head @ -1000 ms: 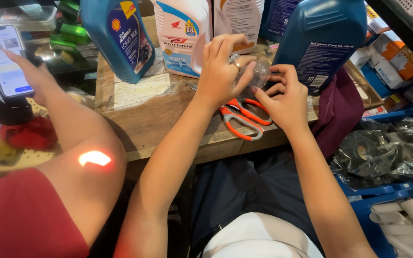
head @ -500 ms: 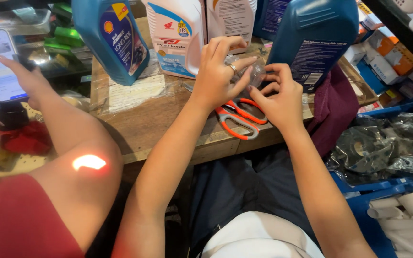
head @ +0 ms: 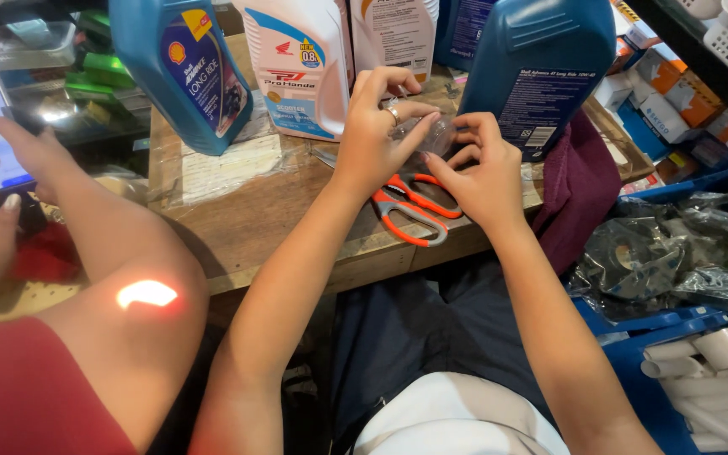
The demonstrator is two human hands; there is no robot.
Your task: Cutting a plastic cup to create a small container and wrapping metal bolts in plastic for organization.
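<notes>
Nearest you, low in the frame, your forearms rise to mid-frame. Your left hand (head: 377,126) and right hand (head: 478,173) both pinch a small clear plastic piece (head: 436,135), fingers curled shut on it above the orange-handled scissors (head: 410,206) on the wooden table (head: 238,227). I judge a slipped grip could drop the slick piece onto the blades. Farther up, the dark blue oil jug (head: 537,67) stands close; a nudge might tip it.

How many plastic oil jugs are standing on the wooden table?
5: a blue plastic jug at left, a white plastic jug beside it, a white jug and dark blue jug behind, and a large blue jug at right. More may be cropped.
</notes>
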